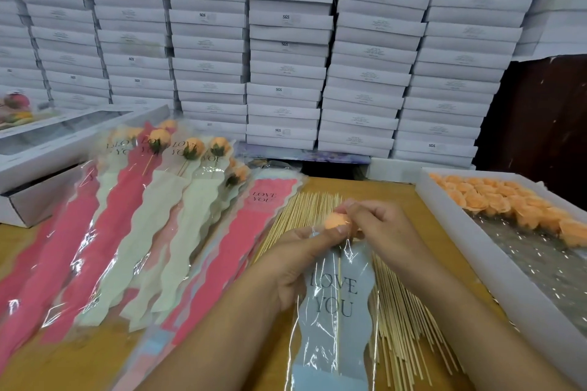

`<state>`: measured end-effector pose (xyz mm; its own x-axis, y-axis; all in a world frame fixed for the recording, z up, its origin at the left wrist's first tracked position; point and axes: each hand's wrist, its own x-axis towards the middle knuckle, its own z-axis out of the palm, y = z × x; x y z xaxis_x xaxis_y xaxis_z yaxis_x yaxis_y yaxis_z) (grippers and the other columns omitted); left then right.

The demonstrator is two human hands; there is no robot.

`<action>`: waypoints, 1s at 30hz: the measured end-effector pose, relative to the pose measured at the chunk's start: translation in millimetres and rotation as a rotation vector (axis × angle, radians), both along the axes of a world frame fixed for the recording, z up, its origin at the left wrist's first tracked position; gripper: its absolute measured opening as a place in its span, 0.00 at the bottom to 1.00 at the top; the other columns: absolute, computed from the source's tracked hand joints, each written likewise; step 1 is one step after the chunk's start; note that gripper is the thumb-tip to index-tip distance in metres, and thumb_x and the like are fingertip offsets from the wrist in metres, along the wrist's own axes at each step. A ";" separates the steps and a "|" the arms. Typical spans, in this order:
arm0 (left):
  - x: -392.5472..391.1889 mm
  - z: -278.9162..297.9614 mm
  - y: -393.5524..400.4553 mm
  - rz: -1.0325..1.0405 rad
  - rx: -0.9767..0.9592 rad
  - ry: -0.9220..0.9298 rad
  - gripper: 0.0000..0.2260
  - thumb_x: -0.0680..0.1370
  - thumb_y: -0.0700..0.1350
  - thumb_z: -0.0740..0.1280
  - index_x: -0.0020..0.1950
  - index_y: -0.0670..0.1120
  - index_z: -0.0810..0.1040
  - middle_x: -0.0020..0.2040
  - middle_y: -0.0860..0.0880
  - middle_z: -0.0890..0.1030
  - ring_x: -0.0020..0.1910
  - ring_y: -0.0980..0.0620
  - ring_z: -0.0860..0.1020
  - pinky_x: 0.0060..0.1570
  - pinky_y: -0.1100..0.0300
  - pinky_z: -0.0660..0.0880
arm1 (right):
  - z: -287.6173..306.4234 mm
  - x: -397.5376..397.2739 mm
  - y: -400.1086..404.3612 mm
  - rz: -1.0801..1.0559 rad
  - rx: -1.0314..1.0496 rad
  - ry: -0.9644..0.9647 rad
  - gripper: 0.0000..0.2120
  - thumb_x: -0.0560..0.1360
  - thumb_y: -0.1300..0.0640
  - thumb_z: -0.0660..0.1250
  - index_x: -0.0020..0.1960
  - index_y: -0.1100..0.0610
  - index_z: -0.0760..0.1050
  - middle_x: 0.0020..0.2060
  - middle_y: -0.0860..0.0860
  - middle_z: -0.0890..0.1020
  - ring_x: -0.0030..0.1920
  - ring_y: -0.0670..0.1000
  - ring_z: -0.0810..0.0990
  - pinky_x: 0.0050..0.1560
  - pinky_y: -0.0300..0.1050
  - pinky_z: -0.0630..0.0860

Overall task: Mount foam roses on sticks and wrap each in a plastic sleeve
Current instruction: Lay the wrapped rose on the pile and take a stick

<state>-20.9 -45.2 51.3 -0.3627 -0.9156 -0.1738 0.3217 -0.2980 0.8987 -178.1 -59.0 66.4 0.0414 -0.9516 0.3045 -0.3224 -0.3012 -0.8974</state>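
Sleeving looks to be the step in hand: the left hand [305, 251] grips the mouth of a pale blue plastic sleeve [336, 311], while the right hand's [381, 228] fingers pinch a soft orange foam rose [337, 221] on its thin stick [339, 267] just above that sleeve. Next, I judge, the bloom needs easing inside the crinkly film. Bare bamboo sticks [400, 311] fan beneath the sleeve; a tray of roses [514, 203] lies right of it.
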 end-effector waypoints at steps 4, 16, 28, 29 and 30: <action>-0.2 -2.4 -1.1 0.000 0.005 -0.012 0.19 0.73 0.43 0.75 0.61 0.36 0.80 0.42 0.42 0.85 0.35 0.48 0.83 0.36 0.57 0.81 | 0.3 -1.5 5.0 0.004 0.014 -0.025 0.12 0.82 0.50 0.61 0.51 0.46 0.84 0.45 0.45 0.87 0.48 0.41 0.83 0.57 0.47 0.77; 1.0 -3.8 -1.6 -0.032 -0.005 -0.055 0.25 0.71 0.40 0.76 0.67 0.36 0.77 0.44 0.41 0.85 0.35 0.49 0.83 0.32 0.58 0.79 | 6.6 -12.3 18.3 0.207 0.193 0.109 0.12 0.79 0.40 0.61 0.60 0.37 0.77 0.45 0.29 0.82 0.49 0.26 0.76 0.52 0.37 0.68; 1.2 -2.6 -0.4 -0.079 -0.019 -0.073 0.27 0.70 0.41 0.77 0.69 0.42 0.76 0.55 0.38 0.84 0.46 0.45 0.83 0.44 0.52 0.81 | 8.6 -26.5 16.8 0.153 0.160 -0.005 0.15 0.76 0.60 0.71 0.61 0.49 0.77 0.42 0.51 0.87 0.49 0.45 0.85 0.64 0.52 0.73; 1.6 -2.5 -0.4 -0.083 -0.018 -0.068 0.27 0.70 0.42 0.77 0.68 0.43 0.76 0.54 0.39 0.85 0.46 0.45 0.84 0.44 0.52 0.81 | 8.1 -27.3 16.4 0.135 0.156 -0.013 0.15 0.76 0.61 0.71 0.61 0.49 0.78 0.41 0.50 0.87 0.48 0.45 0.85 0.64 0.52 0.74; 2.0 -2.3 -0.3 -0.077 -0.019 -0.068 0.28 0.69 0.43 0.78 0.68 0.42 0.76 0.53 0.39 0.85 0.46 0.45 0.84 0.43 0.53 0.81 | 7.7 -28.0 16.2 0.121 0.157 -0.017 0.14 0.76 0.61 0.71 0.60 0.49 0.78 0.41 0.50 0.87 0.47 0.44 0.85 0.64 0.53 0.74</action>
